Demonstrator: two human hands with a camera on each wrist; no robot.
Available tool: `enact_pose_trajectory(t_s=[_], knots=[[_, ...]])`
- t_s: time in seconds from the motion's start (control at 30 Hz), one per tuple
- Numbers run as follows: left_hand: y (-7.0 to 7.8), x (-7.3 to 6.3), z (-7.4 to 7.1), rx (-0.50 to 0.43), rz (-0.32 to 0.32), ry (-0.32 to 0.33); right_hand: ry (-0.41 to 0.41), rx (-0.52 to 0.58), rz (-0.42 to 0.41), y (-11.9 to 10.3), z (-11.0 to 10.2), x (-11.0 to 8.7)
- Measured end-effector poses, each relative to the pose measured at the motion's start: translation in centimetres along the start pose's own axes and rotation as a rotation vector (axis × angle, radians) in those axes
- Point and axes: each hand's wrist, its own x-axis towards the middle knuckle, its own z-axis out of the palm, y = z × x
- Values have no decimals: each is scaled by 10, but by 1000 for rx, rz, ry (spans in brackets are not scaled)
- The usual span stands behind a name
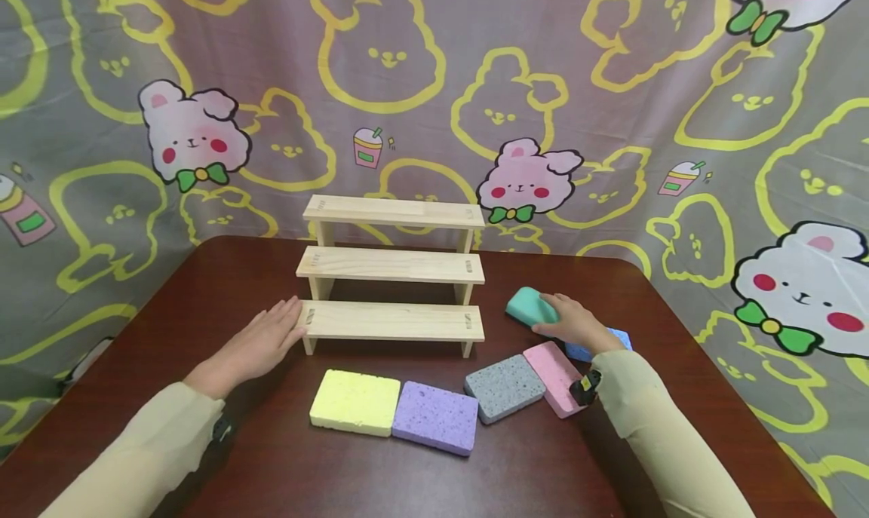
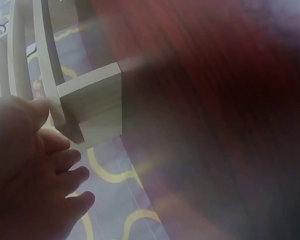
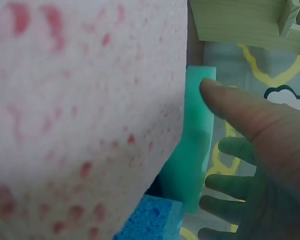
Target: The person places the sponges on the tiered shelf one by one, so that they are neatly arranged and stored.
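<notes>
A three-step wooden rack [image 1: 390, 320] stands at the back of the table. My left hand [image 1: 253, 346] lies at the left end of its lowest step, fingers extended and touching the wood; the left wrist view shows this hand [image 2: 35, 155] beside the rack's end [image 2: 97, 102]. On the right, my right hand [image 1: 573, 323] is over a teal sponge [image 1: 529, 307]. In the right wrist view its thumb touches the teal sponge [image 3: 196, 130], while the other fingers are spread and not curled round it.
Yellow [image 1: 356, 401], purple [image 1: 437, 418], grey [image 1: 505, 387] and pink [image 1: 553, 378] sponges lie in a row before the rack. A blue sponge [image 1: 619, 339] sits partly under the right wrist. Behind the table [image 1: 305, 476] hangs a rabbit-print curtain [image 1: 434, 126].
</notes>
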Motion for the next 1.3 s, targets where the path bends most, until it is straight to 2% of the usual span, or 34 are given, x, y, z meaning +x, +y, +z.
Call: enact_pose_trajectory(t_s=[0.53, 0.8, 1.17, 1.3], knots=[[-1, -1, 1, 9, 20, -8, -20, 12, 9, 5, -2, 1], [-3, -1, 3, 20, 35, 5, 9, -16, -32, 6, -2, 5], [-2, 0, 3, 37, 33, 0, 21, 6, -10, 8, -6, 5], [-1, -1, 3, 48, 34, 9, 60, 13, -32, 9, -8, 5]])
